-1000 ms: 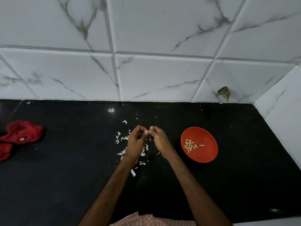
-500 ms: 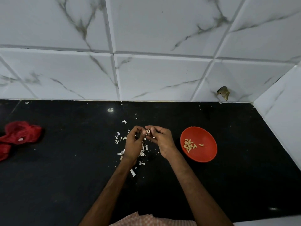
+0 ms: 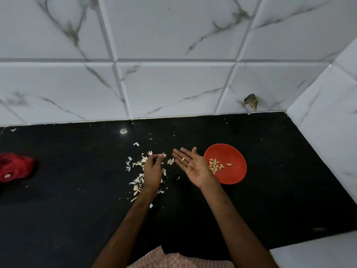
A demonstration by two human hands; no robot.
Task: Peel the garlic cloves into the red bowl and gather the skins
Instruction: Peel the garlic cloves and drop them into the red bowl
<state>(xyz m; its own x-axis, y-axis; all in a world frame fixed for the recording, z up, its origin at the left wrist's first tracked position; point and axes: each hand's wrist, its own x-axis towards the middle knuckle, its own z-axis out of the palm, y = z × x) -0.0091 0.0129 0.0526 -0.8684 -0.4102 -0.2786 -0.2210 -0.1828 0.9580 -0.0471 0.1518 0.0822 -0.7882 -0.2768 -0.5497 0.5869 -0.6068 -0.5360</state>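
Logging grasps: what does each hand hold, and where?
The left hand pinches a garlic skin at its fingertips, part unclear; a peeled clove lies loose on the open right hand.

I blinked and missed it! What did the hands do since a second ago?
The hands parted. The right hand moved toward the bowl and opened, palm up, the clove lying on it. The left hand pinches a skin. Bowl and loose skins stayed.

Bare forearms (image 3: pixel 125 229), with a pink-and-white checked garment (image 3: pixel 173 261) showing at the bottom edge
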